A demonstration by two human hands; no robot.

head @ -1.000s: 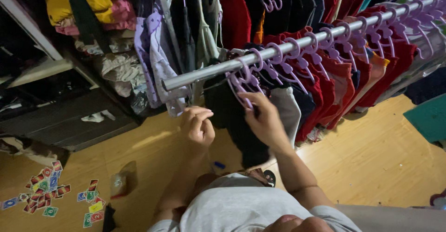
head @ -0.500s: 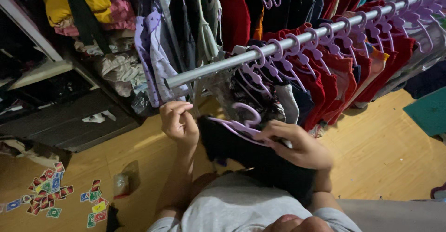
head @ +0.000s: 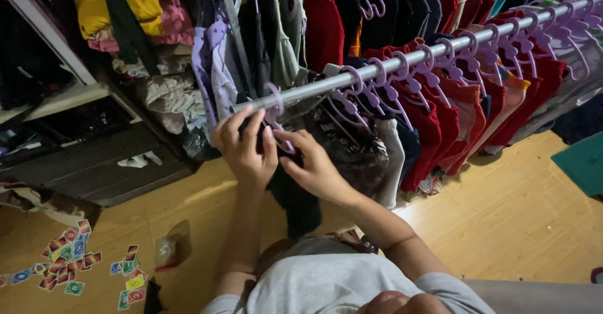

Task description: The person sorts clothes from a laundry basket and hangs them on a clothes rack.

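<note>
- The left hand (head: 246, 147) is raised just under the grey metal clothes rail (head: 377, 69), fingers curled and closed around the top of a dark garment (head: 295, 194) where it meets a lilac plastic hanger (head: 275, 103).
- The right hand (head: 314, 166) sits just beside it, touching the same dark garment, fingers bent and pinching at the fabric near the hanger's neck; how firmly it grips cannot be told.
- The lilac hanger's hook is looped over the rail near the rail's left end, and the dark garment hangs down from it between the two forearms.
- To the right along the rail hangs a row of red shirts (head: 440, 119) on more lilac hangers, packed close together.
- Left of the rail's end hang pale lilac clothes (head: 210, 69), and behind them are shelves with a yellow folded cloth (head: 103, 6).
- On the wooden floor (head: 515, 213), well apart at lower left, lie scattered coloured playing cards (head: 66, 264).
</note>
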